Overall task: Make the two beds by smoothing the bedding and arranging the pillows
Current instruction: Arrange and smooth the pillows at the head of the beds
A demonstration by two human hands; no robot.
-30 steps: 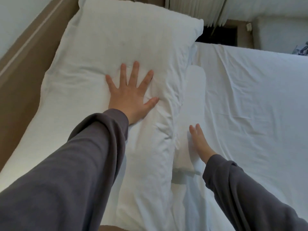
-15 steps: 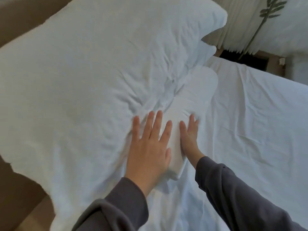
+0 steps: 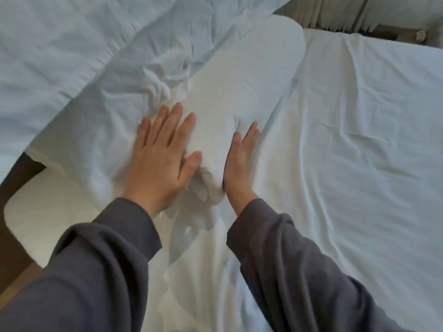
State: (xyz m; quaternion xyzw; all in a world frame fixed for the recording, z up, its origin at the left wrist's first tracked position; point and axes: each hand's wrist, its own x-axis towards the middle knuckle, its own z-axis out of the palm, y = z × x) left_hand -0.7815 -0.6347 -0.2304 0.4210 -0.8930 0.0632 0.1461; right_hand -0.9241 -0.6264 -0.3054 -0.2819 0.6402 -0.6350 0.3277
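White bedding fills nearly the whole view: a wrinkled sheet (image 3: 359, 140) covers the bed from the centre out to 3 o'clock, and pale curtains (image 3: 335, 10) hang at 1 o'clock beyond the bed's far edge. A large pillow (image 3: 60, 56) spreads from 9 to 12 o'clock, its case creased and bunched toward the middle. Just beside it, running from the centre up toward 12 o'clock, lies a smaller, smoother pillow (image 3: 239, 80). The left hand (image 3: 160, 161) lies flat with fingers spread, palm down on the bunched fabric where the two pillows meet, grasping nothing. The right hand (image 3: 239, 159) stands on edge against the small pillow's 3 o'clock side, fingers straight and released. Grey sleeves (image 3: 96, 271) reach in from 6 o'clock. Brown floor (image 3: 14, 183) shows at 8 o'clock.
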